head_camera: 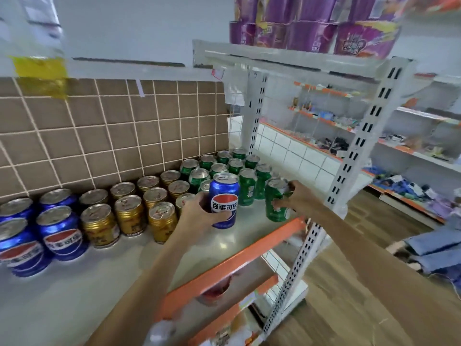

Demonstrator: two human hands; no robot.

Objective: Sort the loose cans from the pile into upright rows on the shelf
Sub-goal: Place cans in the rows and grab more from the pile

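At about 8 o'clock, four blue cans (58,232) stand up on the white shelf (104,268). Just to their right are the gold cans (129,216), all standing up in rows that run toward the brown tiled wall (104,131). Past them, near 12 o'clock from the hands, the green cans (224,166) stand in rows at the back of the shelf.

In the middle, the left hand (199,211) holds one blue can (223,199). The fingers and thumb are curled around its lower half. The can is standing straight, right in front of the green rows and just beside the gold ones. I cannot tell if its bottom touches the shelf.

At about 3 o'clock from that can, the right hand (298,197) grips one green can (275,199). The fingers wrap over its top and side. This can stands near the front right corner of the shelf, close to the orange edge (234,258).

At 1 o'clock, high up, purple packs (311,26) sit on the top shelf. At 4 o'clock, folded blue cloth (436,250) lies on the wooden floor.
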